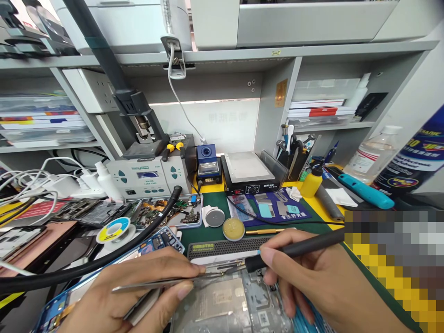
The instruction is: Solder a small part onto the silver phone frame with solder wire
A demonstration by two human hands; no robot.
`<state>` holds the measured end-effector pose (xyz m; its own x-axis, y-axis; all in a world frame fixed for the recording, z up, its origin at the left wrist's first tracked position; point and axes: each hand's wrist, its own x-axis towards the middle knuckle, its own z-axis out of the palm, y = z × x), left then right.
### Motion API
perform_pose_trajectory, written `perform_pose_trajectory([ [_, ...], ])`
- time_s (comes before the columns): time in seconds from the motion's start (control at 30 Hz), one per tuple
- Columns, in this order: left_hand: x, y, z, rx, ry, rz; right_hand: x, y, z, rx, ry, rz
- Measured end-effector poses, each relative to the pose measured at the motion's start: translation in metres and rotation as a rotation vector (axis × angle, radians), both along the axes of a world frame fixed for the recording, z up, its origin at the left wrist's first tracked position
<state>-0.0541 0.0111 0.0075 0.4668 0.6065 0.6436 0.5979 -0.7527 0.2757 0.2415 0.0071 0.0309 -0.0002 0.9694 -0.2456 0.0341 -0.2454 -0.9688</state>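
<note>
My left hand [138, 277] pinches a pair of metal tweezers [152, 285] between thumb and fingers, its points toward the middle. In my right hand [305, 277] is a soldering iron [298, 247] with a thick black handle, held like a pen and slanting down to the left. The iron's thin tip and the tweezers' points come close together over the upper part of an opened phone [222, 300]. Whether they touch each other, or hold a tiny part, I cannot tell. The phone's grey metal inside faces up, its lower end out of view.
A tin of yellowish flux [233, 229], its lid [215, 217] and a solder spool [116, 233] lie beyond my hands. A black hose [138, 245] crosses on the left. Behind stand a hot-air station [149, 178], soldering station [208, 166] and heating plate [249, 169]. Blue-framed phone parts [163, 238] lie left.
</note>
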Motion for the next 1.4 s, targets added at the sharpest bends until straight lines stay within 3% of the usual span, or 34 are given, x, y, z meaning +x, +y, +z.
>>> perform_pose_trajectory([
  [0.83, -0.006, -0.004, -0.003, -0.02, 0.063, 0.006, 0.002, 0.0, -0.001, 0.002, 0.027, 0.011],
  [1.4, -0.004, -0.002, -0.001, -0.009, 0.053, -0.012, 0.001, -0.005, 0.016, 0.024, -0.088, 0.029],
])
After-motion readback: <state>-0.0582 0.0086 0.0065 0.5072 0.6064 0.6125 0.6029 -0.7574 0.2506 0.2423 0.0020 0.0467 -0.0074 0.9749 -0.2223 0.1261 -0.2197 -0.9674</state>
